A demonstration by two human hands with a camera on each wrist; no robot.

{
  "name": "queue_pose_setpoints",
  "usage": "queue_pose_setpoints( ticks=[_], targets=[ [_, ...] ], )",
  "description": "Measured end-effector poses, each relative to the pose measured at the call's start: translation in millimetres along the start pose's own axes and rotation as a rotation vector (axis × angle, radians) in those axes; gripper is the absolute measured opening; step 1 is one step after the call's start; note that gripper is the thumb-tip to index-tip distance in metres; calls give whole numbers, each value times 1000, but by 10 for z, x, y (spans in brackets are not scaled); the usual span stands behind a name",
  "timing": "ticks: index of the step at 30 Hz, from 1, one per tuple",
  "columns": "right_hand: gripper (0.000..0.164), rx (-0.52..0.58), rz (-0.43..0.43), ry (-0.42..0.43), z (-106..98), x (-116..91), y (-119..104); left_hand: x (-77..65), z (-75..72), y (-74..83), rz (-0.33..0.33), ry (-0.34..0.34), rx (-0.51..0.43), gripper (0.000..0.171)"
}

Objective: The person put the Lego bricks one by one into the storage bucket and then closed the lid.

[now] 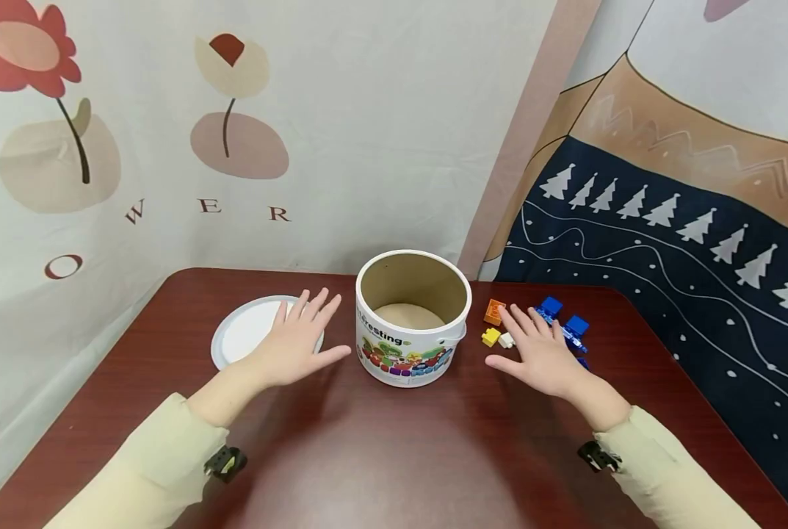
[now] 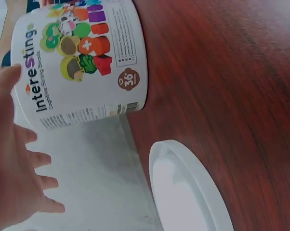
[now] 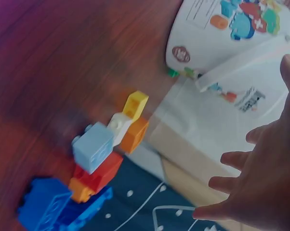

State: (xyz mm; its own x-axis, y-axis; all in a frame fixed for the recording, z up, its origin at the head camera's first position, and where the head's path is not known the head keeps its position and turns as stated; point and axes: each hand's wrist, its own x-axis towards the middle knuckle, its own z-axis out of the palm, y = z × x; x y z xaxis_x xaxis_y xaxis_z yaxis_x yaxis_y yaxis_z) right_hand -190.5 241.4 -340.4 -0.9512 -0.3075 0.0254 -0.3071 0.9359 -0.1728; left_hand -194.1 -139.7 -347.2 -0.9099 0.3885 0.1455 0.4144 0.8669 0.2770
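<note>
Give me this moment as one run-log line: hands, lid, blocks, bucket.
left hand: spread, empty, near lid | right hand: spread, empty, near blocks | bucket: upright, uncovered, between hands

A bucket (image 1: 407,361) is placed on the table (image 1: 400,455), near its far edge. To the left of the bucket, a lid (image 1: 243,330) is laid; to its right, blocks (image 1: 494,311) are grouped. In the head view, the lid is partly covered by the left hand (image 1: 293,344), the blocks by the right hand (image 1: 544,356). Behind, the table is bordered by a cloth (image 1: 380,147).
</note>
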Motion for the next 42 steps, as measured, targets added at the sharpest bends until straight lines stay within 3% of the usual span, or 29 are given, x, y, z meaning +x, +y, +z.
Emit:
queue_pose_setpoints(
  ticks=[10, 18, 23, 33, 42],
  targets=[
    [91, 141, 66, 18, -84, -51, 402, 242, -69, -89, -84, 26, -398, 81],
    [89, 260, 159, -12, -36, -119, 786, 475, -79, -58, -160, 38, -695, 79],
    [87, 316, 199, -14, 59, -191, 1021, 603, -61, -3, -197, 8, -803, 79],
    [73, 353, 251, -46, 205, -312, 1252, 746, 48, 78, -186, 0, -994, 79],
    [69, 350, 257, -96, 292, -348, 1349, 786, 152, 88, -176, 6, -1022, 73]
  ],
)
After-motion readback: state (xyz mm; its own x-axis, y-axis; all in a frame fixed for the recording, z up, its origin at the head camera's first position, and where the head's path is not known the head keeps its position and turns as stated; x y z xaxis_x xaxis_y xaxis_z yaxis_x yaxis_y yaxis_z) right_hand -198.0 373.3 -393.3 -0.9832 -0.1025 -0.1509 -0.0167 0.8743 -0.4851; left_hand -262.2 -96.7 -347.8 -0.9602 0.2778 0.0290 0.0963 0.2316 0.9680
